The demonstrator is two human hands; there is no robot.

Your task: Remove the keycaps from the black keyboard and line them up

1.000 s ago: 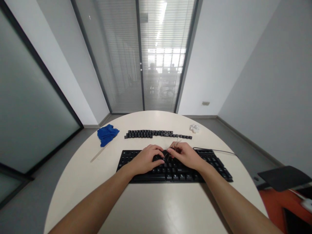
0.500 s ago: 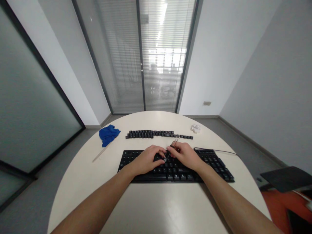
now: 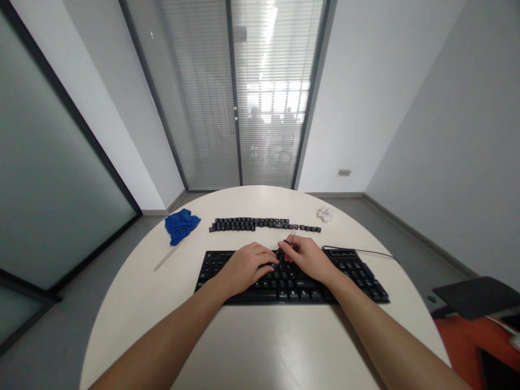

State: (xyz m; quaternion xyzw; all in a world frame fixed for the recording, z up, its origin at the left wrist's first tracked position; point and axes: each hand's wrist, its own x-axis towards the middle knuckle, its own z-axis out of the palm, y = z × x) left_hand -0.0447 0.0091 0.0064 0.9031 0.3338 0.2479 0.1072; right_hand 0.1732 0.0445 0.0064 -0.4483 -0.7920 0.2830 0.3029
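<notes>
Keyboard (image 3: 290,284), black, lying flat at lower centre of the frame on the desk (image 3: 260,346), both hands over it. Right hand (image 3: 312,260): grip closed to a pinch on a thin tool (image 3: 286,242) with wire ends poking up past the fingers; its lower end goes down among the keys at frame centre. Left hand (image 3: 247,266): thumb and fingers nearly together beside the tool's lower end, palm low over the keys; whether that grip has a key or just steadies something, cannot tell (too small, fingers in the way).

Handling, my guess: keyboard is a stiff plastic slab, light for its length, likely to slide if pulled sideways; best held by its frame edges, clear of the cable (image 3: 371,251) at right. Tool looks light, wires springy and bendable, so pinch it at the dark middle part, not the tips. Loose keycaps (image 3: 235,223), lined up upper centre of the desk, should be hard, very light, a bit slippery and easy to flick away; take one by opposite sides. Clips under them probably fragile, so straight pull, no twist.
</notes>
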